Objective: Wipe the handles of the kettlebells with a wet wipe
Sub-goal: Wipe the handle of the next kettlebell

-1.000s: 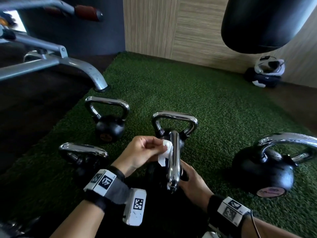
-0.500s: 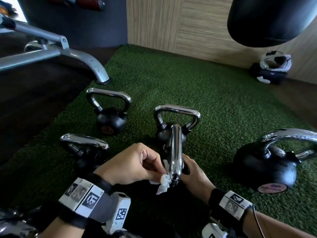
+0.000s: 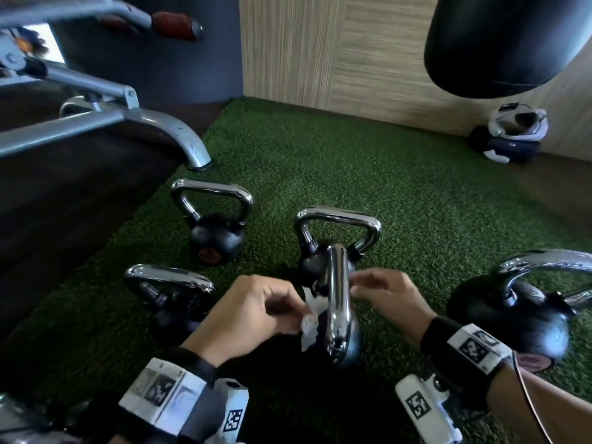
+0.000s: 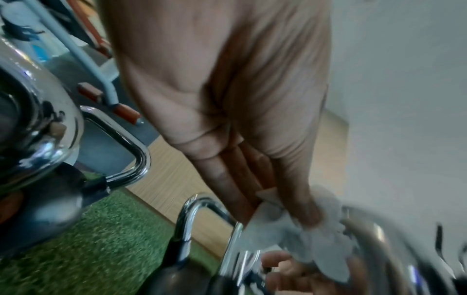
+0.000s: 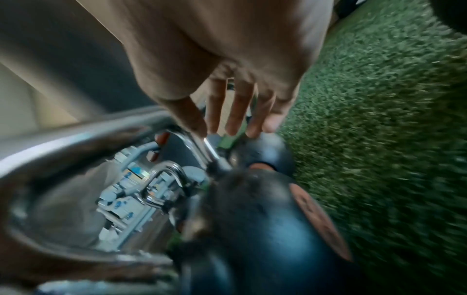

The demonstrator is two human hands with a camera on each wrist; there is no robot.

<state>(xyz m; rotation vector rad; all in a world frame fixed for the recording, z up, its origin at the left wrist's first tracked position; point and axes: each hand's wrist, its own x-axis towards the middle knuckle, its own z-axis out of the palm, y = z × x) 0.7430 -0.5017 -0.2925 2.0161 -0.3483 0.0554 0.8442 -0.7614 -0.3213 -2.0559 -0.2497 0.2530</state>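
Directly in front of me stands a black kettlebell (image 3: pixel 347 344), its chrome handle (image 3: pixel 336 299) seen edge-on. My left hand (image 3: pixel 288 312) pinches a crumpled white wet wipe (image 3: pixel 309 322) against the left side of that handle; the wrist view shows the wet wipe (image 4: pixel 290 225) bunched under my fingers (image 4: pixel 300 199). My right hand (image 3: pixel 362 285) hovers at the handle's right side with straight, spread fingers (image 5: pixel 240 111) and holds nothing. The blur hides whether they touch the chrome handle (image 5: pixel 76 139).
More kettlebells stand on the green turf (image 3: pixel 416 203): one back left (image 3: pixel 217 238), one just behind mine (image 3: pixel 336 216), one at my left (image 3: pixel 173 296), a big one at right (image 3: pixel 525 312). A bench leg (image 3: pixel 189 145) and hanging punch bag (image 3: pixel 506 43) lie beyond.
My right hand has left the kettlebell's lower right side and risen beside the handle, fingers now straight. My left hand has carried the wipe from the handle's near end up its left side.
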